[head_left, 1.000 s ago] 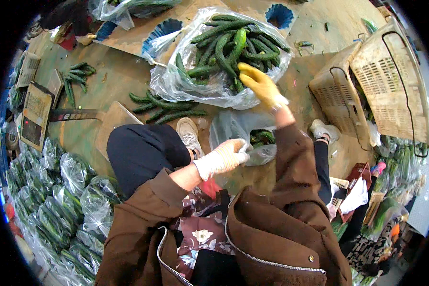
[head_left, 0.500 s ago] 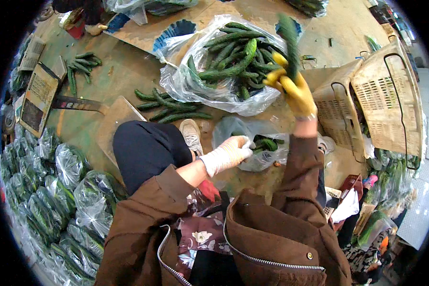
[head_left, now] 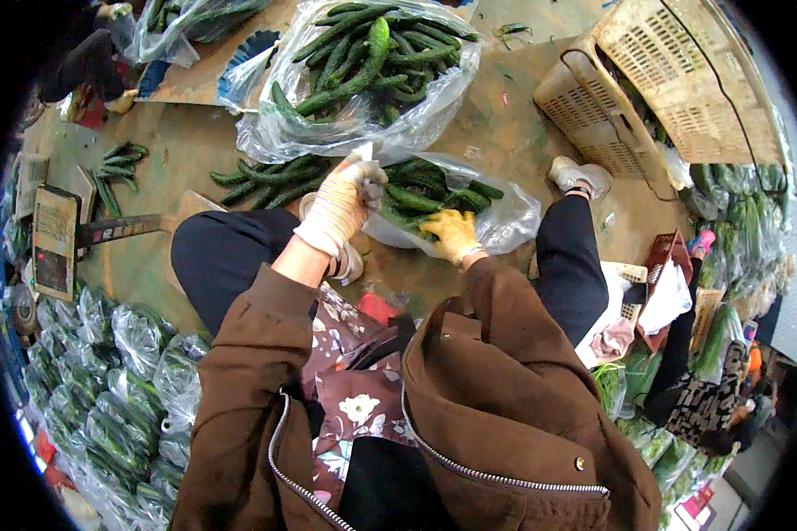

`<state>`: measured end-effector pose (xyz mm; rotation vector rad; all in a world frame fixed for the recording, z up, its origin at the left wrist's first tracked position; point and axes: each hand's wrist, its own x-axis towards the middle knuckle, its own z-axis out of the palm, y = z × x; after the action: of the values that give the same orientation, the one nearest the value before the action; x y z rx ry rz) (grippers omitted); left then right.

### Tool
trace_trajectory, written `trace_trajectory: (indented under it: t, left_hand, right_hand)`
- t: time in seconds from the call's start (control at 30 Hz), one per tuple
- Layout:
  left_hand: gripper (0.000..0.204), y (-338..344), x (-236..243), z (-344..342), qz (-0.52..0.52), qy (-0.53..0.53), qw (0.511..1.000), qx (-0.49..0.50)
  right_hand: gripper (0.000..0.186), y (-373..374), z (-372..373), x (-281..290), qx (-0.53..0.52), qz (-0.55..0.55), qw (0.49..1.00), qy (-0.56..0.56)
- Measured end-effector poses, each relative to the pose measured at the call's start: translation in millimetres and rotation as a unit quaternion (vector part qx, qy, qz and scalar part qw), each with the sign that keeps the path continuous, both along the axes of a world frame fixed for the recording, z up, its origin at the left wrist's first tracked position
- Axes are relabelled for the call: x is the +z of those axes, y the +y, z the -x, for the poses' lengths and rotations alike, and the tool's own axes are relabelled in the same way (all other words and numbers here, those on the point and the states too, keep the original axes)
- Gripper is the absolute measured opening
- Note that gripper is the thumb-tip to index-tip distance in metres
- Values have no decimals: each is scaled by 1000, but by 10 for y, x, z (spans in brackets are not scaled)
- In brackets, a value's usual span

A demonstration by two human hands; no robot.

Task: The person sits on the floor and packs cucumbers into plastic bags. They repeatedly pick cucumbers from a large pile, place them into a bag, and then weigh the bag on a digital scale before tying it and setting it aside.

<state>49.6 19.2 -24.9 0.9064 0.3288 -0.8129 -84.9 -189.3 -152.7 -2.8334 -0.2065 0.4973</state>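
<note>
My left hand (head_left: 350, 190), in a striped white glove with grey fingertips, is closed on the upper left edge of a clear plastic bag (head_left: 514, 221). Several cucumbers (head_left: 416, 184) lie inside that bag. My right hand (head_left: 450, 234), in a yellow glove, reaches into the bag's lower part, fingers apart against the cucumbers. Just beyond is a larger open bag (head_left: 266, 134) heaped with cucumbers (head_left: 354, 75). A loose group of cucumbers (head_left: 257, 184) lies on the worn floor left of my left hand.
Tilted plastic crates (head_left: 673, 80) stand at right, above my shoe (head_left: 580, 177). A scale (head_left: 55, 243) and small cucumber pile (head_left: 119, 168) are at left, with bagged vegetables (head_left: 115, 372) below. Another person's dark-clad leg (head_left: 677, 372) shows at lower right, near a maroon crate (head_left: 660, 265).
The cucumber that my right hand raised is out of that hand, which has lowered into the smaller bag. My left hand has moved up, lifting the bag's edge.
</note>
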Motion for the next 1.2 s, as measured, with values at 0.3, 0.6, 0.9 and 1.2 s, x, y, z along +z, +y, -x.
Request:
trace_trajectory:
  t: [0.3,0.6,0.9,1.2]
  left_hand:
    - [40,-119,173,112,-48,-12,993,-106]
    - [42,-11,257,29,-33,-2,996,-78]
    - [39,20,289,29,-78,-23,993,-88]
    - [29,-66,98,41,-50,-15,995,-83]
  right_hand:
    - [41,-1435,49,-194,28,145,901,408]
    - [57,-304,-1210,-150,-73,-2,994,85]
    - [39,-716,-793,401,-191,-43,981,-8]
    - [32,-794,-19,1449,-559,-445,696,-74]
